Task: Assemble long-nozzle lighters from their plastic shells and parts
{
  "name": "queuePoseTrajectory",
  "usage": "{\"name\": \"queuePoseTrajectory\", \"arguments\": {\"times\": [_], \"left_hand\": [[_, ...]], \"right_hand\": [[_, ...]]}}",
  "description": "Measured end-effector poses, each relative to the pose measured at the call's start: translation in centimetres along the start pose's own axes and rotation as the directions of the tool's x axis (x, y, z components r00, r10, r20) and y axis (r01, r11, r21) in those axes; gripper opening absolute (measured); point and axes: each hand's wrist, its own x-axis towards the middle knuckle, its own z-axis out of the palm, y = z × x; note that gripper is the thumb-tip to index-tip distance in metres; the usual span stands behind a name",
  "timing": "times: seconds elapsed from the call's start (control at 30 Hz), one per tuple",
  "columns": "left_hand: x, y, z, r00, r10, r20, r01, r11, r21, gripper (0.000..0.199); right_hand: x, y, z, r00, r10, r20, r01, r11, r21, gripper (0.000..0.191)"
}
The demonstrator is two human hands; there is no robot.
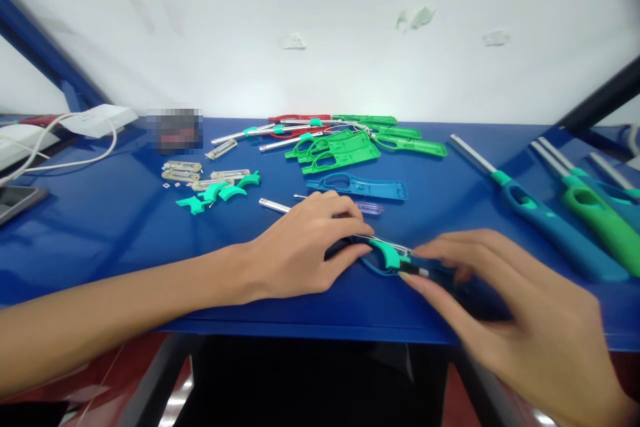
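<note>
On the blue table, an open long-necked lighter with a blue half shell (379,269) lies under my hands. Its metal tube (274,205) sticks out to the left of my left hand (305,243). That hand is closed, thumb and fingers gripping the shell near its trigger loop. Inside the shell sit a turquoise trigger (388,254) and a black cylindrical piece (417,271), perhaps the igniter. My right hand (525,310) pinches around these parts, its thumb at the black piece and its fingertips at the shell's upper edge. The handle end is partly hidden by the right hand.
Behind lie a blue half shell (363,185), green half shells (345,150) and metal-tubed parts (293,141). Loose turquoise triggers (233,194) and clear fuel tanks (181,175) are at left. Assembled lighters (555,223) lie at right. A phone (20,203) and white cable (83,163) are far left.
</note>
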Motion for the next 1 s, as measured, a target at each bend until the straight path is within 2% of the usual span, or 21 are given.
{"name": "queuePoseTrajectory", "arguments": {"times": [0.3, 0.73, 0.9, 1.0], "left_hand": [[-0.05, 0.19, -0.11, 0.999, 0.039, 0.030, -0.039, 0.999, 0.001, 0.033], [0.13, -0.13, -0.09, 0.998, 0.036, 0.044, -0.036, 0.999, -0.014, 0.035], [0.05, -0.15, -0.09, 0.998, 0.046, 0.053, -0.045, 0.999, -0.024, 0.035], [0.08, -0.22, -0.03, 0.997, 0.048, 0.053, -0.047, 0.999, -0.025, 0.034]], "right_hand": [[0.58, -0.49, 0.68, 0.981, -0.153, 0.122, 0.144, 0.986, 0.085, 0.030], [0.38, 0.25, 0.55, 0.987, -0.135, 0.093, 0.126, 0.988, 0.093, 0.023], [0.09, 0.36, 0.55, 0.973, -0.129, 0.191, 0.118, 0.990, 0.071, 0.028], [0.16, 0.20, 0.66, 0.973, -0.103, 0.204, 0.094, 0.994, 0.054, 0.026]]}}
